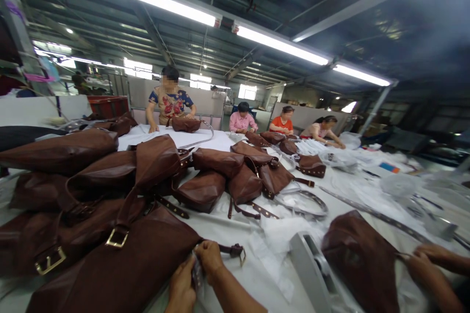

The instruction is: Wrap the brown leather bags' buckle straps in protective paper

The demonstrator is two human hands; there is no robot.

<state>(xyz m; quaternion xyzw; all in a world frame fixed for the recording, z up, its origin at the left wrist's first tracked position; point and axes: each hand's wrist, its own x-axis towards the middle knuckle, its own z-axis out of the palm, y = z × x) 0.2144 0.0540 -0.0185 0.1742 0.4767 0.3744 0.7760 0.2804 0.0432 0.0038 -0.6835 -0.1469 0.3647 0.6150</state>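
Note:
A large brown leather bag (128,259) lies at the front left, its dark strap with a metal buckle (242,256) reaching out to the right. At the bag's right corner, my left hand (182,283) is closed round a plastic-wrapped studded strap (197,274). Beside it, my right hand (210,258) is pinched at the bag's corner, where the strap begins; what lies between its fingertips is too small to make out. The two hands are close together, low in the middle of the view.
Brown bags (209,188) are heaped across the left and middle of the white table (341,181). A grey tape dispenser (312,274) stands right of my hands. Another person's hands (429,264) hold a bag (362,259) at the right. Several people work across the table.

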